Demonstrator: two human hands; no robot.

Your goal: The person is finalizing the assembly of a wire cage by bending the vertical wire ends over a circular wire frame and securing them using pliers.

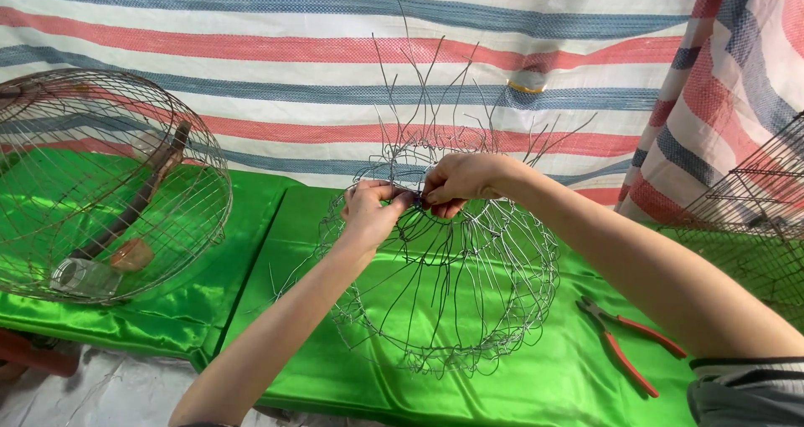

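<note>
Tarpaulin [335, 50] in red, blue and white stripes fills the top of the frame, and green cloth [519, 377] covers the bench along the lower half. At the far left I see a finished round wire cage [109, 184] lying on its side, with a stick and a small cup inside; another cage's edge [754, 218] shows at the far right. In the centre stands the half-made wire frame [444, 276], its loose ends poking upward. My left hand [368, 213] is closed on the frame's upper rim, and my right hand [461, 184] pinches narrowly on a wire just beside it, fingertips nearly touching the left thumb. To do this twist well, I judge the left should hold the rim steady while the right turns the strand tight and close, keeping the spacing even. Red-handled pliers [624, 343] lie on the cloth at lower right, well apart from both hands.
</note>
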